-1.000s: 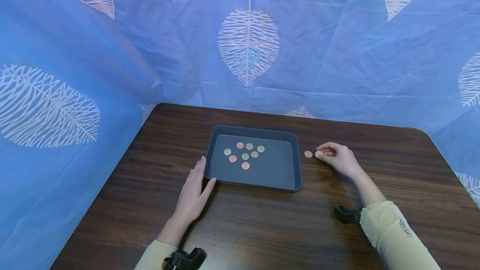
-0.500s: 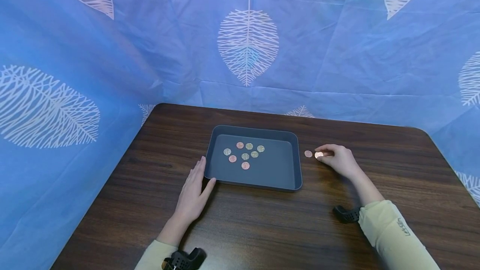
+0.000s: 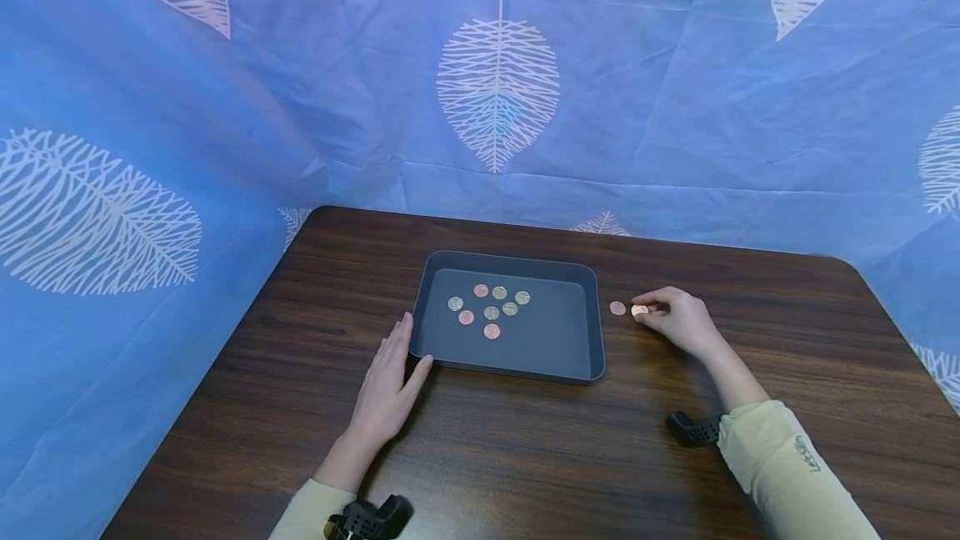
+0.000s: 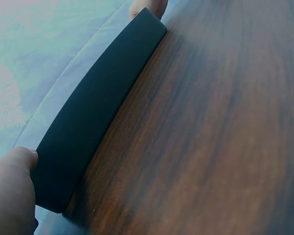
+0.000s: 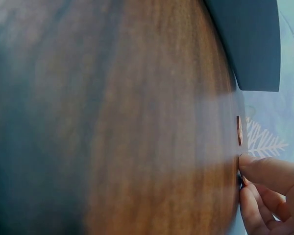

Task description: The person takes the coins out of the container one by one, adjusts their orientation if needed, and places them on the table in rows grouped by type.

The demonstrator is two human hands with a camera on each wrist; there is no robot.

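My right hand (image 3: pixel 681 323) pinches a copper-coloured coin (image 3: pixel 639 310) between thumb and fingers, close over the table just right of the tray. A second copper-coloured coin (image 3: pixel 617 308) lies flat between that hand and the tray; the right wrist view shows this coin (image 5: pixel 239 131) edge-on. Against the near left corner of the dark grey tray (image 3: pixel 517 369) rests my left hand (image 3: pixel 386 382), its fingers straight along the side. In the left wrist view the left thumb (image 4: pixel 24 159) touches the tray's outer wall (image 4: pixel 95 103). Inside the tray several copper and silvery-gold coins (image 3: pixel 491 331) lie flat, spread left of centre.
A dark brown wooden table (image 3: pixel 525 457) carries everything, with its far edge close behind the tray. Blue cloth with white leaf prints (image 3: pixel 360 65) hangs behind and to the left. Black wrist bands (image 3: pixel 693 430) sit on both forearms.
The coin at my right fingertips has tilted and now catches more light, while that hand has shifted only slightly. The left hand, tray and other coins stay put.
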